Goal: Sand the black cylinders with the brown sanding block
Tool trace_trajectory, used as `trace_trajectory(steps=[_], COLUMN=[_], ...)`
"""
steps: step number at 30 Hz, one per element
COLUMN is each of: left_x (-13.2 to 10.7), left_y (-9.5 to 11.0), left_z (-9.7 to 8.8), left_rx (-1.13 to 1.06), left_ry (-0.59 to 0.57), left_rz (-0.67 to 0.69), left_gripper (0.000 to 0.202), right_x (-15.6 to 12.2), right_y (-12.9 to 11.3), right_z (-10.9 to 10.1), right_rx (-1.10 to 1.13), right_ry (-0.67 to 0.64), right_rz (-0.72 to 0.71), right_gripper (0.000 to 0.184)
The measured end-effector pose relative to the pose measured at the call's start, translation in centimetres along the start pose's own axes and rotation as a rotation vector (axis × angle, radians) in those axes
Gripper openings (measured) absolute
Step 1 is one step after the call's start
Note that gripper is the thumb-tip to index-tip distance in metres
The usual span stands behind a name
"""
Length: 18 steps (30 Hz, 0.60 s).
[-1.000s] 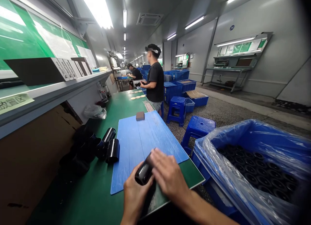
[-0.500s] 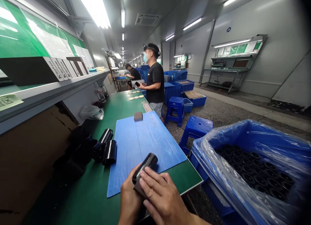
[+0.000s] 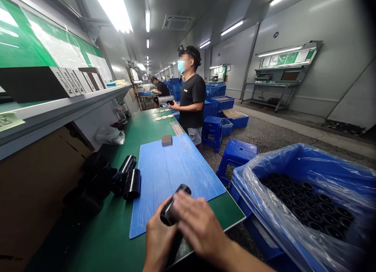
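My left hand (image 3: 160, 233) is closed around a glossy black tube (image 3: 167, 216), which is tilted with its far end up and to the right above the blue mat (image 3: 158, 178). Over the tube's right side lies my right hand (image 3: 199, 221), smeared by motion. Its fingers press a grey-brown sanding sponge (image 3: 175, 215) against the tube; most of the sponge is hidden under them. A second brown sanding sponge (image 3: 166, 140) rests at the mat's far edge. To the left, black tubes (image 3: 132, 184) lie in a group, some in shadow.
At the right stands a blue bin (image 3: 299, 154) lined with clear plastic, holding many black tubes. Blue stools (image 3: 239, 150) stand beside the green table (image 3: 117, 229). A co-worker (image 3: 190, 96) stands past the mat, holding a dark object. A shelf (image 3: 58, 107) overhangs the left.
My right hand has slid up and forward along the tube and is now blurred. The left hand keeps its hold. The co-worker has turned and shifted slightly right.
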<state>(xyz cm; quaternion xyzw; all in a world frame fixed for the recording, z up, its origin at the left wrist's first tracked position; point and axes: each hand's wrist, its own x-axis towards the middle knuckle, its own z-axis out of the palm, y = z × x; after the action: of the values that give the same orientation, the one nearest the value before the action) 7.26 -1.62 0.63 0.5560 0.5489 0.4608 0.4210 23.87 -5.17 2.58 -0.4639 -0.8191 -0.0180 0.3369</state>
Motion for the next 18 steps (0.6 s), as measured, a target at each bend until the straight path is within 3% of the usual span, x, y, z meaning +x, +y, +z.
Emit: trace_trajectory(steps=[2, 5, 9, 12, 16, 18], left_x=[0.0, 0.0, 0.0, 0.0, 0.1, 0.1], left_y=[0.0, -0.1, -0.2, -0.4, -0.6, -0.5], left_z=[-0.1, -0.2, -0.1, 0.0, 0.0, 0.0], left_rx=[0.011, -0.058, -0.011, -0.015, 0.035, 0.018], left_ry=[-0.004, -0.026, -0.022, -0.027, -0.023, -0.018], left_rz=[0.003, -0.006, -0.008, -0.016, 0.011, 0.018], left_gripper=[0.055, 0.054, 0.062, 0.06, 0.059, 0.057], right_x=[0.1, 0.2, 0.6, 0.7, 0.2, -0.1], right_y=[0.1, 0.2, 0.3, 0.5, 0.3, -0.2], right_z=[0.2, 0.6, 0.3, 0.2, 0.9, 1.3], right_rx=[-0.018, 0.016, -0.003, 0.032, 0.003, -0.001], right_ry=[0.039, 0.047, 0.041, 0.013, 0.106, 0.122], right_rz=[0.063, -0.099, 0.049, -0.036, 0.146, 0.12], right_gripper=[0.052, 0.054, 0.052, 0.052, 0.049, 0.049])
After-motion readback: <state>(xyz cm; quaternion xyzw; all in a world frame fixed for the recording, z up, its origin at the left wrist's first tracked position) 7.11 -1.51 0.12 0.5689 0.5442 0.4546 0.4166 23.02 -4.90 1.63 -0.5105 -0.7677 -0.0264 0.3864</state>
